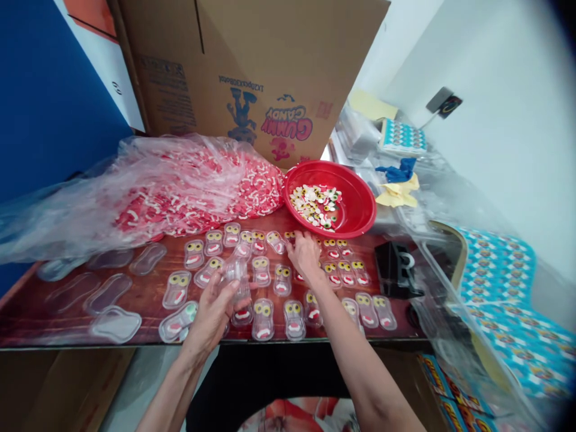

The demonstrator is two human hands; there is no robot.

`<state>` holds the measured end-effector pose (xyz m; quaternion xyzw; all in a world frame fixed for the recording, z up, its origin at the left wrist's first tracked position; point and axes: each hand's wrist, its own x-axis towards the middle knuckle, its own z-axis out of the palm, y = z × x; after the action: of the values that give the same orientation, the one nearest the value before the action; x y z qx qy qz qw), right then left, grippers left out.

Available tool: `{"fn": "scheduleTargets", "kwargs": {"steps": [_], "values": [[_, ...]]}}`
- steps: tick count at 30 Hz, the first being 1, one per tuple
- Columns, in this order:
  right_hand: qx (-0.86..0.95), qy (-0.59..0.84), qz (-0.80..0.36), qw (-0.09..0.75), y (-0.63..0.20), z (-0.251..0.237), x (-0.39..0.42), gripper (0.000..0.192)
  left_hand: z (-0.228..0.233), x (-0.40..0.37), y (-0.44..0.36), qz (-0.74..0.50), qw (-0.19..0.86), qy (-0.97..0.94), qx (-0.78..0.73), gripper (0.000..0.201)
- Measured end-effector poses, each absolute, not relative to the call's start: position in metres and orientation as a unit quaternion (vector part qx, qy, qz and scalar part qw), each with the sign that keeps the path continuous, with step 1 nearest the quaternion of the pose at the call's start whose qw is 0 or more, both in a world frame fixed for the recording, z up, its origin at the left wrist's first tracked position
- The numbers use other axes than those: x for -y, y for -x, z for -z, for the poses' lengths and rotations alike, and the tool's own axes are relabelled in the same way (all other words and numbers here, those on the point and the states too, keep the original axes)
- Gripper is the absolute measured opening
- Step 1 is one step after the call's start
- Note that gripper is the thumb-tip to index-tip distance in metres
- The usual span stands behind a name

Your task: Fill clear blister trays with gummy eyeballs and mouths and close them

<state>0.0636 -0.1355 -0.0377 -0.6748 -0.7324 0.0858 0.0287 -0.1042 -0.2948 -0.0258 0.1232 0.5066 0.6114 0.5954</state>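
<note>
My left hand [219, 298] is closed around a stack of clear plastic lids [237, 277], held above the front middle of the table. My right hand [305, 254] reaches down over the trays just in front of the red bowl [355, 204]. Its fingers look slightly apart and touch or hover over a tray; its palm hides what lies beneath. Around both hands, several small clear trays [263, 318] lie in loose rows, each with yellow gummy eyes and a red-and-white gummy mouth. Gummy eyes [315, 204] fill part of the bowl.
A large plastic bag of red-and-white gummies [193, 186] lies at the back left, before a cardboard box [216, 66]. Empty clear trays [108, 294] are at left. A black holder [396, 270] stands at right, beside blue printed sheets [499, 264] and a yellow cloth [398, 192].
</note>
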Motion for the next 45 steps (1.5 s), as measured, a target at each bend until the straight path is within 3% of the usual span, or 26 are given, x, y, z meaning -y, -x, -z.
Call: {"fn": "scheduleTargets", "kwargs": {"steps": [17,30,45], "values": [[0.731,0.674,-0.102,0.031,-0.057,0.045,0.119,0.03,0.028,0.297,0.104,-0.608,0.598,-0.113,-0.51,0.054],[0.743,0.657,-0.125,0.01,-0.071,0.037,0.114,0.042,0.026,0.293,0.1,-0.603,0.604,-0.118,-0.507,0.056],[0.755,0.641,-0.138,0.01,-0.071,0.045,0.108,0.028,0.027,0.291,0.094,-0.596,0.613,-0.124,-0.504,0.052]]}}
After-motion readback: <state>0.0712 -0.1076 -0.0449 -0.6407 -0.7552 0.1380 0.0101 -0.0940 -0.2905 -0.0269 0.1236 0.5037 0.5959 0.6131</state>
